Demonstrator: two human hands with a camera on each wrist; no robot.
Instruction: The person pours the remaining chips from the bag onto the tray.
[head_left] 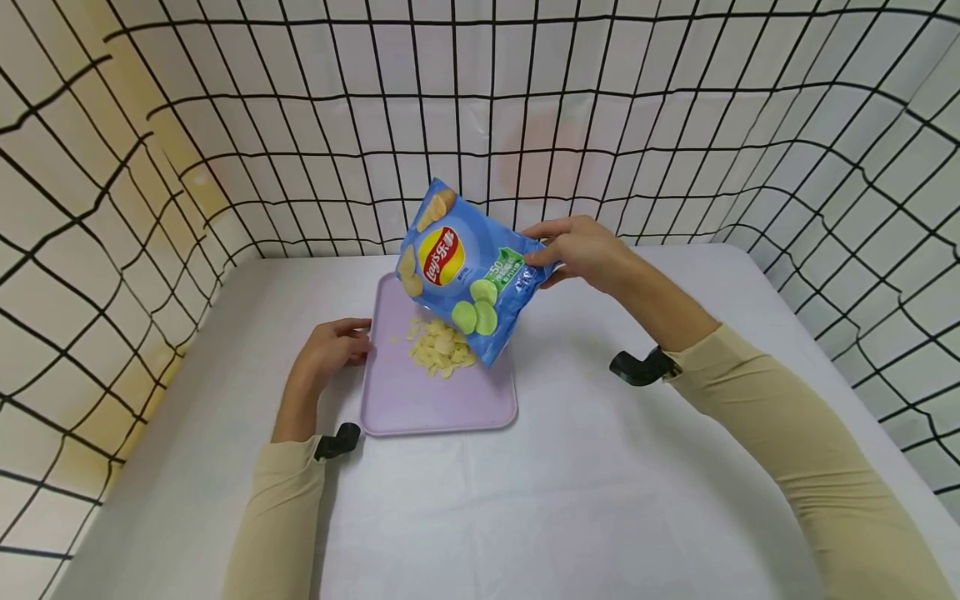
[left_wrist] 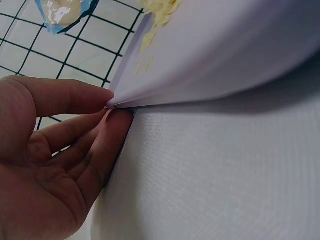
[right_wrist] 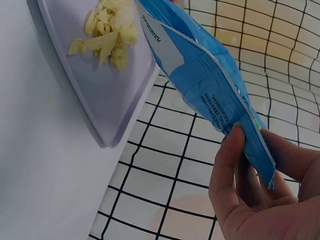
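Observation:
My right hand [head_left: 588,254] pinches the end of a blue Lay's potato chip bag [head_left: 468,267] between thumb and fingers. The bag hangs tilted above a pale purple tray [head_left: 427,412], its far end lower over the tray's back left. Beneath it a heap of broken potato chips [head_left: 441,348] lies on the tray. In the right wrist view the bag's printed back [right_wrist: 200,75] shows; its mouth is hidden. At the tray's left edge is my left hand [head_left: 333,350]. Its thumb and fingers [left_wrist: 75,97] pinch the tray's rim in the left wrist view.
A black wire grid [head_left: 480,96] encloses the back and both sides of the white-covered table [head_left: 562,500]. Small crumbs [left_wrist: 145,65] lie apart from the heap on the tray. Each wrist wears a black camera mount [head_left: 641,367].

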